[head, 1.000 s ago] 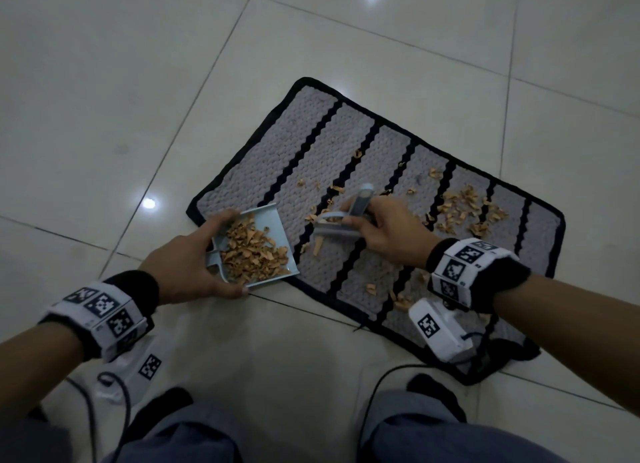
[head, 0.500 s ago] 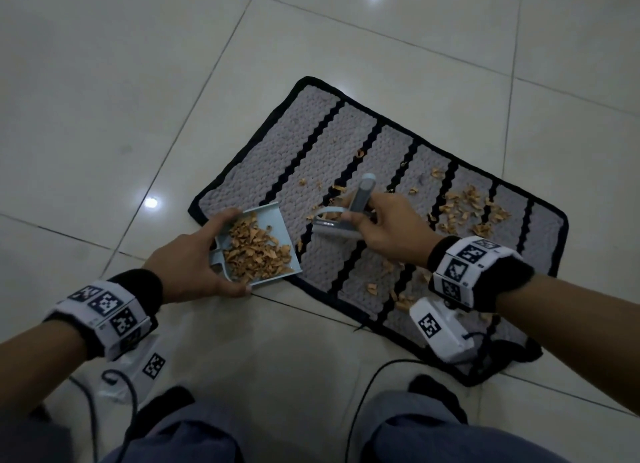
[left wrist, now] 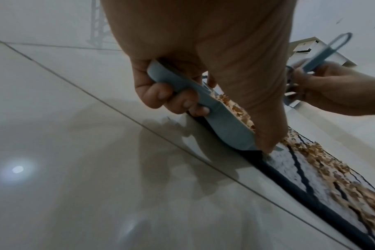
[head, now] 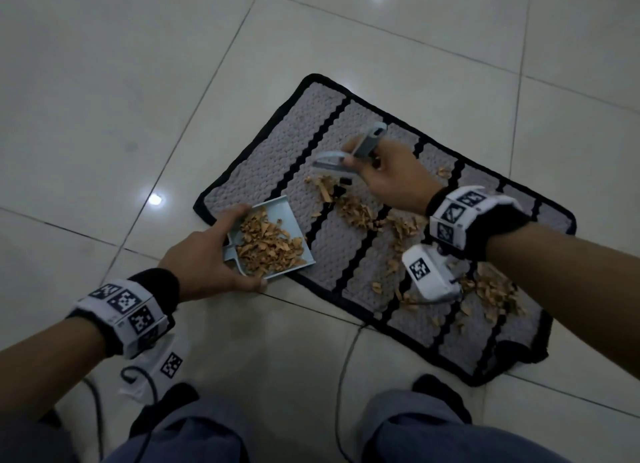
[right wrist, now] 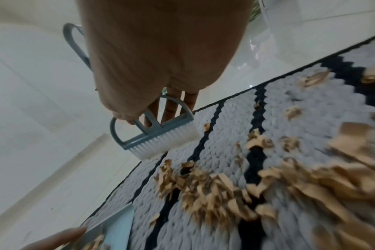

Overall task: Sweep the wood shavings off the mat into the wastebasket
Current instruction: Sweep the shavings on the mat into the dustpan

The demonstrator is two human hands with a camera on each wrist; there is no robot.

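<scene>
A grey mat (head: 263, 171) with black stripes lies on the tiled floor. My left hand (head: 214, 254) grips the handle of a light blue dustpan (head: 277, 216), which rests on the mat's near-left edge and holds a heap of wood shavings (head: 266, 246). My right hand (head: 388, 175) holds a grey hand brush (head: 332, 161) by its handle, over the mat's far side. The brush's white bristles (right wrist: 167, 140) sit just above the mat (right wrist: 289, 104). Loose shavings (head: 356, 209) trail from the brush to the mat's near right. No wastebasket is in view.
Pale glossy floor tiles (head: 138, 81) surround the mat. My knees (head: 433, 435) and a cable (head: 346, 358) are at the bottom of the head view. Another patch of shavings (head: 495, 289) lies under my right forearm. White furniture (left wrist: 306, 45) stands far off.
My right hand has carried the brush away from the dustpan's mouth toward the mat's far side. The dustpan and left hand have stayed put. The head view has come closer.
</scene>
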